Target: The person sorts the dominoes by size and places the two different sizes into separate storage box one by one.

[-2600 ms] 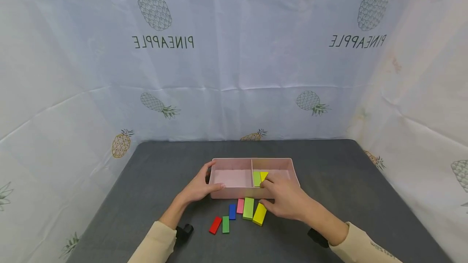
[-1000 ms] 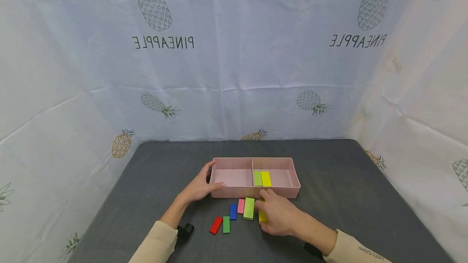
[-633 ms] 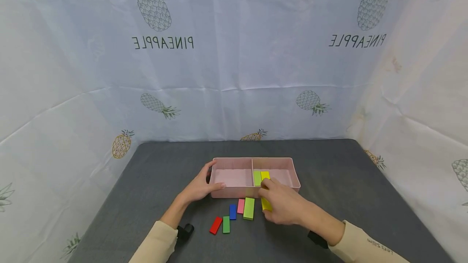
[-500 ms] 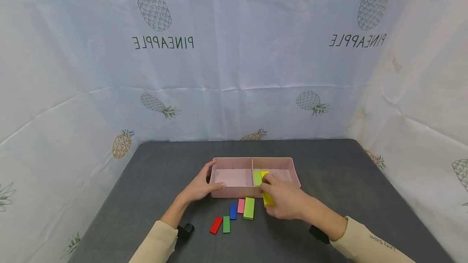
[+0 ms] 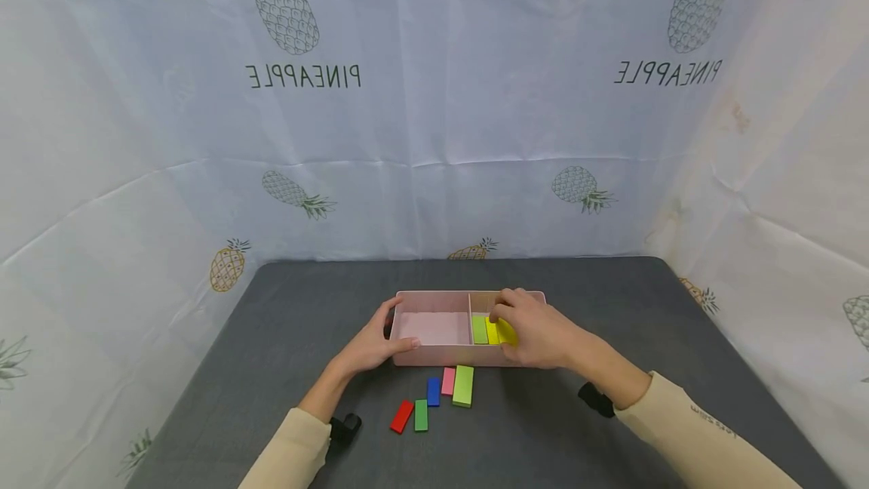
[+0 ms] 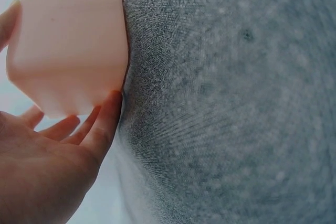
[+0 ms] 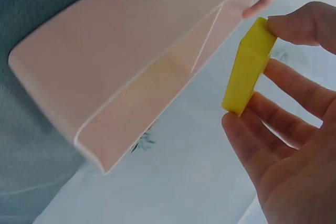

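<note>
A pink two-compartment box (image 5: 441, 355) lies on the dark table. My left hand (image 5: 366, 343) holds its left end, thumb at the front wall and fingers round the end wall; the left wrist view shows fingertips (image 6: 111, 100) against the box. Over the right compartment, my right hand (image 5: 543, 332) pinches a yellow block (image 7: 247, 72) between thumb and fingers. In the right wrist view this block is held beside the box's open side. Inside that compartment, a light green block (image 5: 479, 330) lies against the divider, with another yellow block (image 5: 492, 332) beside it.
In front of the box lie a larger light green block (image 5: 463, 385), a pink block (image 5: 448, 381), a blue block (image 5: 433, 392), a green block (image 5: 421, 415) and a red block (image 5: 402, 416). A pineapple-print cloth (image 5: 434, 119) hangs behind the table (image 5: 326, 285).
My right hand let go of one yellow block in the right compartment, took another from the table and lifted it over the front wall. The left hand keeps its hold on the box.
</note>
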Motion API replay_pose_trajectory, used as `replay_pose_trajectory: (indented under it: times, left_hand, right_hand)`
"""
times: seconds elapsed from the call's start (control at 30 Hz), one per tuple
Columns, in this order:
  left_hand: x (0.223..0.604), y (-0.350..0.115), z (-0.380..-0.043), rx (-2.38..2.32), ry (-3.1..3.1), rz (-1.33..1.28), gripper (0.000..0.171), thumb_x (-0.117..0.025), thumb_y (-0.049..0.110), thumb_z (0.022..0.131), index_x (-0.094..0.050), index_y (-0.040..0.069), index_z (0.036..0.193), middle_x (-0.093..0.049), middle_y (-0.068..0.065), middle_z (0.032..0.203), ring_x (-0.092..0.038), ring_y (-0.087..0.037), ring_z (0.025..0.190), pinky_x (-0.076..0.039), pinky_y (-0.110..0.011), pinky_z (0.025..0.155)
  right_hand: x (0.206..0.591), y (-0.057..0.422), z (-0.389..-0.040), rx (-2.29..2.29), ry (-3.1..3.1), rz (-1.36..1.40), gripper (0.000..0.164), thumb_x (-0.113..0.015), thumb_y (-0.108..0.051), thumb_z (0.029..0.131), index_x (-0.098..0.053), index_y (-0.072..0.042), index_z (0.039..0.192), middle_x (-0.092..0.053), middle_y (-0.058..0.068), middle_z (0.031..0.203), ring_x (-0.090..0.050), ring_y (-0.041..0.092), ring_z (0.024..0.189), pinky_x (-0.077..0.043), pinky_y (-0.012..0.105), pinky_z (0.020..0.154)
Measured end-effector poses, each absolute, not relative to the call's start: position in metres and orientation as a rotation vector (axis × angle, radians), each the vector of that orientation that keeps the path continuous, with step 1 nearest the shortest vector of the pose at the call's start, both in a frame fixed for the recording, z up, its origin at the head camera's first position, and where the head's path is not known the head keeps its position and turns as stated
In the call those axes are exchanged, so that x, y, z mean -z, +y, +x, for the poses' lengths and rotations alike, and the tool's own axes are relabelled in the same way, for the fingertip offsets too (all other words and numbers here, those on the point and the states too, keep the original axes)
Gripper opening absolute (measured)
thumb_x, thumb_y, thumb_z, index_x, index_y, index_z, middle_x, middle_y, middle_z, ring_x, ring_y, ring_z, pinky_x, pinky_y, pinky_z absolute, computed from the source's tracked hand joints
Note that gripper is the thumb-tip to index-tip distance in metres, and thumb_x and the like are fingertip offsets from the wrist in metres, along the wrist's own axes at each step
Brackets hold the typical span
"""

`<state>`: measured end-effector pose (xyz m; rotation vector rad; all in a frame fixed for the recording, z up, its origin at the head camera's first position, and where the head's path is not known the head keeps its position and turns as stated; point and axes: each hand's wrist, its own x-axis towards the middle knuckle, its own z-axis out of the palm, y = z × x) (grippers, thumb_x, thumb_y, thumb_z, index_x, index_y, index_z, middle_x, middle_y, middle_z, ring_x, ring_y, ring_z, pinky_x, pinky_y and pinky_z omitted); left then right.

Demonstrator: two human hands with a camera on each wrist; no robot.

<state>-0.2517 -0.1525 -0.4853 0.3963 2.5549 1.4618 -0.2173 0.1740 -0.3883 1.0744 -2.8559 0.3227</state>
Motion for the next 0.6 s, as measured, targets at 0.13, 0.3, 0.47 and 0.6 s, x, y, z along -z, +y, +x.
replay_pose_trajectory:
  times: [0.13,0.3,0.47,0.6]
  left_hand:
    - [0.485,-0.153,-0.252,-1.47,2.544,0.406,0.095,-0.079,0.036,0.087,-0.022,0.015,0.161,-0.028,-0.017,0.162,-0.039,-0.043,0.14,-0.041,-0.064,0.104]
    - [0.484,-0.154,-0.251,-1.485,2.533,0.414,0.095,-0.079,0.034,0.087,-0.023,0.015,0.161,-0.029,-0.018,0.161,-0.04,-0.043,0.139,-0.042,-0.065,0.103]
    - [0.485,-0.154,-0.251,-1.479,2.538,0.41,0.095,-0.079,0.034,0.087,-0.022,0.015,0.161,-0.027,-0.016,0.163,-0.036,-0.044,0.142,-0.04,-0.065,0.105]
    - [0.486,-0.153,-0.251,-1.458,2.553,0.4,0.095,-0.078,0.035,0.088,-0.021,0.015,0.161,-0.026,-0.016,0.163,-0.037,-0.043,0.142,-0.04,-0.065,0.105]
  right_hand:
    - [0.389,0.178,-0.229,-0.338,-2.879,1.045,0.034,-0.08,-0.017,0.079,-0.07,-0.012,0.111,-0.059,0.004,0.119,-0.051,0.025,0.108,-0.054,0.044,0.085]
    - [0.393,0.184,-0.241,-0.39,-2.905,1.05,0.033,-0.079,-0.015,0.08,-0.069,-0.012,0.111,-0.057,0.006,0.121,-0.05,0.026,0.109,-0.054,0.042,0.085]
    - [0.401,0.189,-0.253,-0.42,-2.934,1.051,0.035,-0.078,-0.016,0.081,-0.069,-0.008,0.114,-0.057,0.008,0.122,-0.05,0.027,0.108,-0.052,0.043,0.084]
    - [0.408,0.19,-0.261,-0.424,-2.993,1.003,0.033,-0.076,-0.018,0.083,-0.07,-0.009,0.114,-0.057,0.008,0.123,-0.049,0.026,0.107,-0.051,0.043,0.086]
